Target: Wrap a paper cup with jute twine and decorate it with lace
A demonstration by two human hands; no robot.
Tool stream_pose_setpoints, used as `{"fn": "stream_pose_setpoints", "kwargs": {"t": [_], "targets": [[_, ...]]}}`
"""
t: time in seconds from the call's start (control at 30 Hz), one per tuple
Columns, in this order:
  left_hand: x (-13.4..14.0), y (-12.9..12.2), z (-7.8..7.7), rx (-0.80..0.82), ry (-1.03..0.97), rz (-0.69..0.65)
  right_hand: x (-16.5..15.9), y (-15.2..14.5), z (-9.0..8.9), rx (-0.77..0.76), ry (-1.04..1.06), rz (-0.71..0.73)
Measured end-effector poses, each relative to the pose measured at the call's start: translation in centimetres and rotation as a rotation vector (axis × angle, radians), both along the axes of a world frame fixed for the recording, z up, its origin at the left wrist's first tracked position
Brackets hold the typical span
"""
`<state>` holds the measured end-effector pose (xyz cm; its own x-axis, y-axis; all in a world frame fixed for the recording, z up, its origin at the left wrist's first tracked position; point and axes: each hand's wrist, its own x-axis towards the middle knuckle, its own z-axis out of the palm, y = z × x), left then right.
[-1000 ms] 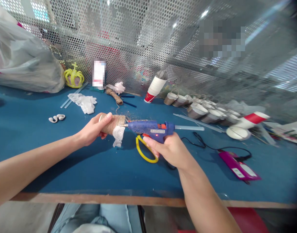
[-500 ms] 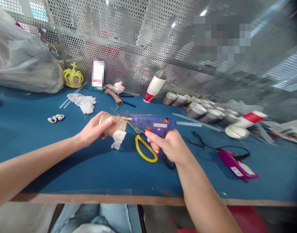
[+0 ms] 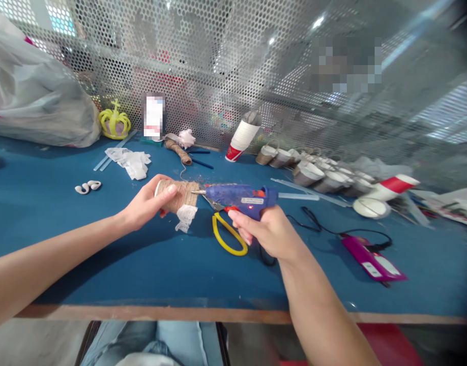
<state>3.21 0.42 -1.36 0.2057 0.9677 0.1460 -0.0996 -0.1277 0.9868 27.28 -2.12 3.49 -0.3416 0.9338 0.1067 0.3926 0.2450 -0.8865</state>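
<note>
My left hand point(image 3: 151, 201) is wrapped round a paper cup point(image 3: 183, 195) covered in wound twine, tipped on its side. A strip of white lace point(image 3: 186, 218) hangs from the cup's lower side. In my right hand point(image 3: 266, 227) is a blue glue gun point(image 3: 231, 196) with a small red light lit and a clear glue stick point(image 3: 298, 196) sticking out behind. The gun's metal nozzle lies at the twine near the cup's right end; whether it touches, I cannot tell. Yellow-handled scissors point(image 3: 222, 241) lie under the gun, partly hidden by it and my right hand.
A twine bundle point(image 3: 178, 151), white lace point(image 3: 130, 161) and a yellow crown point(image 3: 115, 122) lie further back. Stacked paper cups point(image 3: 244, 136) lean by the mesh wall. Several twine-wrapped cups point(image 3: 310, 172) stand right. A black cord point(image 3: 313, 218) runs near a purple power strip point(image 3: 373, 258).
The glue gun's nozzle has shifted slightly left and down along the twine-wrapped cup. Both hands keep their hold, and the cup has barely moved.
</note>
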Motion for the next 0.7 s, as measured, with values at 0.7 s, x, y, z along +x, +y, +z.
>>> {"fn": "stream_pose_setpoints", "kwargs": {"t": [0.7], "targets": [[-0.20, 0.00, -0.24, 0.184, 0.073, 0.038, 0.00, -0.09, 0.16, -0.003, 0.068, 0.022]]}}
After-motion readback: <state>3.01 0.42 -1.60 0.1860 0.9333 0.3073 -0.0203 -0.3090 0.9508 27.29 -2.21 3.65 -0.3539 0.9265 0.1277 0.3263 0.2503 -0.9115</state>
